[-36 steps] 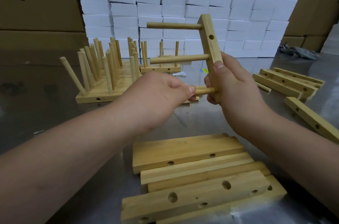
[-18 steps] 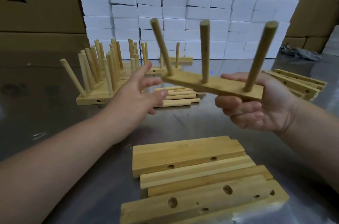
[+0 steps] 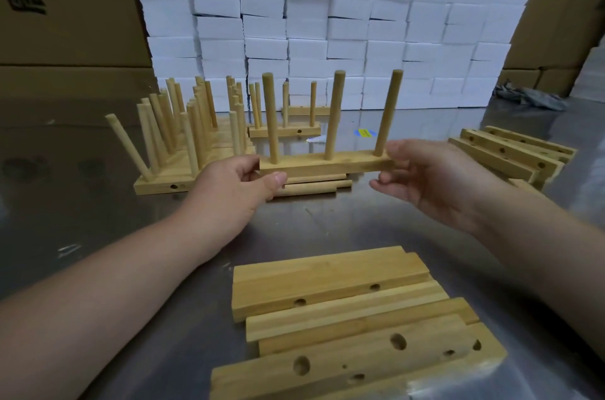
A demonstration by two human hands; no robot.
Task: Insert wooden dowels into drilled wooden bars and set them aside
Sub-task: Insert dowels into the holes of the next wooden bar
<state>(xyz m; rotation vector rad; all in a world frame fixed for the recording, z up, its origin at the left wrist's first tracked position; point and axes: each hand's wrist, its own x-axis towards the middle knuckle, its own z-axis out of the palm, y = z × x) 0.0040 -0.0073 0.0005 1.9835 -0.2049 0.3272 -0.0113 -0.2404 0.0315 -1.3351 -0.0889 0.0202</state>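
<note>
Stacked cardboard boxes (image 3: 65, 23) stand at the back, and a wall of white foam blocks (image 3: 327, 23) rises in front of them at the far edge of a metal table (image 3: 82, 219). Nearest the person, a stack of drilled bars (image 3: 343, 317) lies flat, with holes showing on the top and side faces. At the left, well apart from that stack, a group of finished bars (image 3: 163, 177) sits pressed side by side, their dowels standing up in a crowded cluster and one at the front left leaning outward. A pile of plain drilled bars (image 3: 510, 154) lies at the right edge. Two smaller finished pieces stand behind the centre, the nearer one (image 3: 284, 131) just beside the group. The held bar (image 3: 327, 163) is level above the table at centre, between the two hands, and carries three dowels: the left one (image 3: 271, 118) is roughly upright, while the middle one (image 3: 334, 114) and the right one (image 3: 388, 113) tilt slightly right. The left hand (image 3: 229, 190) pinches the bar's left end, thumb on the front face and fingers behind. The right hand (image 3: 432, 177) has its fingers curled round the right end, thumb just under the bar; whether the thumb touches is unclear. Loose dowels (image 3: 311, 186) lie flat on the table directly beneath the held bar. A grey cloth (image 3: 530, 98) lies at the far right.
</note>
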